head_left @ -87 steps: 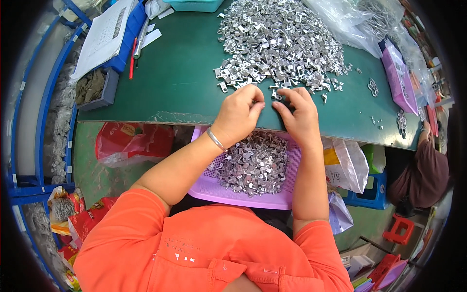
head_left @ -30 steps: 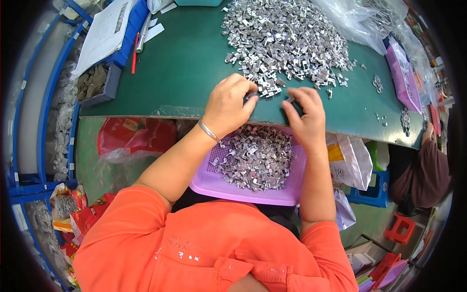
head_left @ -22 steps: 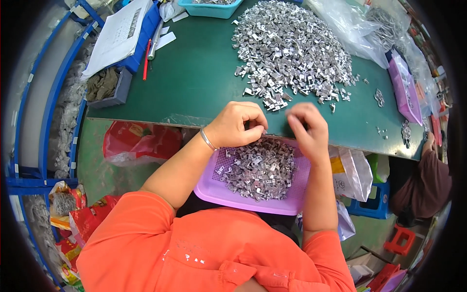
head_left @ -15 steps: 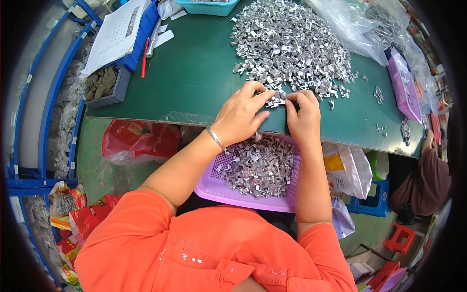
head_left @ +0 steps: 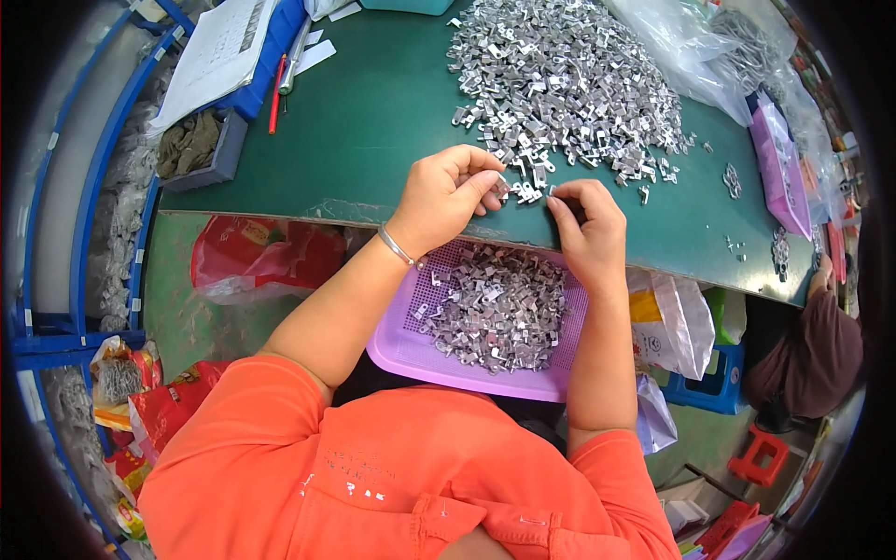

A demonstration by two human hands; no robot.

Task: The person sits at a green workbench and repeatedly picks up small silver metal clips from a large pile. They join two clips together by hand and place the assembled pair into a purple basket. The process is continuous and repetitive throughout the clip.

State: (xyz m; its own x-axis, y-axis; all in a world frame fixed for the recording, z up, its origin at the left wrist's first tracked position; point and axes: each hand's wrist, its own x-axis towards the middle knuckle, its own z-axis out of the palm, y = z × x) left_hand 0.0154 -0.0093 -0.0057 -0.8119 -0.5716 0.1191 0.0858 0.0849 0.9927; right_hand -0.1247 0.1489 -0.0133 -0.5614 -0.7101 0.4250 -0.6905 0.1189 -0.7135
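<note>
A dark green desk (head_left: 373, 112) is filling the upper half of the view, its near edge running just above the person's lap, with a green floor (head_left: 177, 289) showing below it and blue metal shelving (head_left: 56, 280) curving down the left side. One big heap of small silvery stamped metal pieces (head_left: 560, 75) is lying spread across the desk, far too many to count. Both hands are working at the heap's near edge. The left hand (head_left: 448, 191) is curling its fingers and pinching one small silvery piece (head_left: 502, 187) between thumb and fingertips. The right hand (head_left: 583, 224) is pressing its fingertips together on the desk beside a few loose pieces; what it grips I cannot tell. One lilac perforated plastic tray (head_left: 411, 350) is resting on the lap, half full of the same pieces. A second purple tray (head_left: 775, 168) is sitting at the desk's right end. One red pen (head_left: 275, 93) is lying near one blue bin (head_left: 261, 65) topped with a printed sheet.
</note>
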